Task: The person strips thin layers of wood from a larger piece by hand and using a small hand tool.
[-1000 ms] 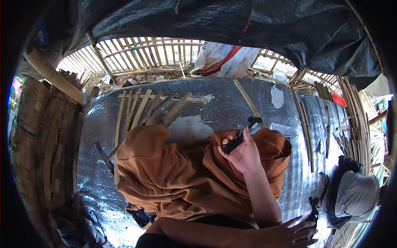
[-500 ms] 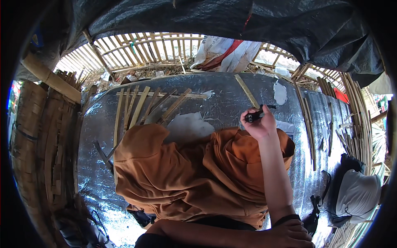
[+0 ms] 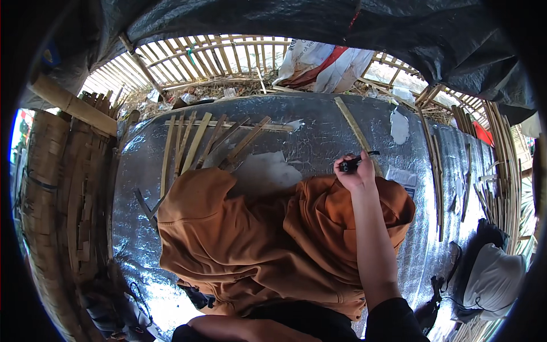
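Note:
My right hand (image 3: 356,172) is closed around a small black handheld object (image 3: 350,165), held above my right knee. A thin dark piece sticks out past the fingertips. What kind of object it is, I cannot make out. Just beyond the hand, a split bamboo strip (image 3: 351,124) lies slanted on the silvery sheet (image 3: 319,137), its near end partly hidden by the hand. Along the bottom edge my left forearm (image 3: 245,329) crosses in front of me; its hand is out of sight. Brown trousers (image 3: 239,239) cover my folded legs.
Several bamboo strips (image 3: 197,141) lie fanned across a crosswise strip at the left. Long strips (image 3: 434,171) run along the right, by a white and black bundle (image 3: 493,279). Stacked bamboo (image 3: 43,171) stands at far left. A slatted fence (image 3: 228,60) and dark tarpaulin (image 3: 256,17) border the back.
My left hand has left my right upper arm and dropped out of view below. The right hand still grips the black object, slightly lower. The whole view has shifted a little.

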`<act>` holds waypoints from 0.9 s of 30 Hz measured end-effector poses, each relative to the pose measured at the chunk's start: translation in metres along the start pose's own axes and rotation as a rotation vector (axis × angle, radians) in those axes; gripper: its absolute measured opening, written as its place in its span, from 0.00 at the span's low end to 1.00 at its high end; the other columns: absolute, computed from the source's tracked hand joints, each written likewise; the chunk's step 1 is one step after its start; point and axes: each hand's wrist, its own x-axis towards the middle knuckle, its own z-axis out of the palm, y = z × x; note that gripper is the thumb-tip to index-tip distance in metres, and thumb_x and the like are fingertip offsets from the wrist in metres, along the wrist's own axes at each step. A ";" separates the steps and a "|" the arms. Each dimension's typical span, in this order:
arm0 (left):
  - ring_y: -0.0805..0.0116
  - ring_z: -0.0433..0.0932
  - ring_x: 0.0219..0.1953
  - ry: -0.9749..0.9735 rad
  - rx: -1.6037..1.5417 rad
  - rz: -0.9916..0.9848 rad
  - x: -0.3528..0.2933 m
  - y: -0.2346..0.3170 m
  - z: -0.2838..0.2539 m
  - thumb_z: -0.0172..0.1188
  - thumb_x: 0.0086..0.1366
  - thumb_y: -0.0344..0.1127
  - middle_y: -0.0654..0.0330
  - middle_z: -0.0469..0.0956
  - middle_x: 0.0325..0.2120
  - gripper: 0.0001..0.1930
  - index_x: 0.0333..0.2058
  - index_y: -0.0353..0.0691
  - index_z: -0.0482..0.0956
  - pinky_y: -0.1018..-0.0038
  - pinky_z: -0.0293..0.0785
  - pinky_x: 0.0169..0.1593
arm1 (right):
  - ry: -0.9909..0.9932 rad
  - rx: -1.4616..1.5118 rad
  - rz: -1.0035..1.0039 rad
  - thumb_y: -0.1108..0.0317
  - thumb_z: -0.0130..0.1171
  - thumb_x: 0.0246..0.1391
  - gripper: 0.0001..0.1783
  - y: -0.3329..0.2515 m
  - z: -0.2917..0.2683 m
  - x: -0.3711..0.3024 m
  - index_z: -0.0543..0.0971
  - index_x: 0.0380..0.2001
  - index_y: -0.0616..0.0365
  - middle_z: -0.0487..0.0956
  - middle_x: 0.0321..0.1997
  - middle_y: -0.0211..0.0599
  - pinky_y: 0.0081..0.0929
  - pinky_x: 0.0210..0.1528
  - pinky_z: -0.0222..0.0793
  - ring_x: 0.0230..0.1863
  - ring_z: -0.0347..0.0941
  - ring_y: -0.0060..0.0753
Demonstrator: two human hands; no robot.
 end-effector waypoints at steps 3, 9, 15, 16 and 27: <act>0.51 0.72 0.28 0.098 -0.252 0.130 0.000 -0.001 0.012 0.53 0.76 0.46 0.48 0.73 0.27 0.21 0.32 0.31 0.74 0.60 0.69 0.37 | -0.063 -0.013 0.057 0.43 0.37 0.74 0.28 0.008 0.011 0.003 0.65 0.27 0.55 0.65 0.23 0.31 0.34 0.36 0.67 0.26 0.65 0.31; 0.59 0.69 0.22 0.544 -0.565 0.346 0.013 -0.012 0.002 0.51 0.76 0.49 0.55 0.68 0.21 0.25 0.26 0.33 0.73 0.62 0.64 0.38 | 0.035 -0.045 0.052 0.45 0.37 0.74 0.27 -0.002 -0.001 0.005 0.66 0.27 0.55 0.66 0.22 0.31 0.35 0.36 0.67 0.26 0.65 0.33; 0.61 0.63 0.20 0.583 -0.874 0.444 0.045 0.012 0.020 0.43 0.79 0.49 0.60 0.61 0.18 0.26 0.22 0.38 0.65 0.65 0.60 0.37 | -0.005 -0.087 0.017 0.47 0.38 0.75 0.26 0.007 -0.002 0.017 0.65 0.26 0.54 0.67 0.21 0.30 0.35 0.36 0.67 0.25 0.66 0.31; 0.61 0.62 0.20 0.605 -0.910 0.432 0.050 0.017 0.026 0.41 0.79 0.49 0.61 0.60 0.18 0.26 0.22 0.39 0.63 0.65 0.59 0.35 | -0.030 -0.090 0.015 0.47 0.38 0.75 0.26 0.003 0.006 0.017 0.65 0.26 0.54 0.67 0.21 0.30 0.35 0.36 0.67 0.25 0.66 0.31; 0.64 0.61 0.17 0.951 -0.601 0.496 0.052 0.000 0.020 0.39 0.79 0.51 0.58 0.63 0.18 0.30 0.21 0.35 0.67 0.66 0.62 0.25 | 0.030 -0.172 -0.026 0.53 0.42 0.74 0.21 0.020 0.004 0.011 0.67 0.28 0.52 0.67 0.24 0.29 0.35 0.38 0.68 0.28 0.66 0.30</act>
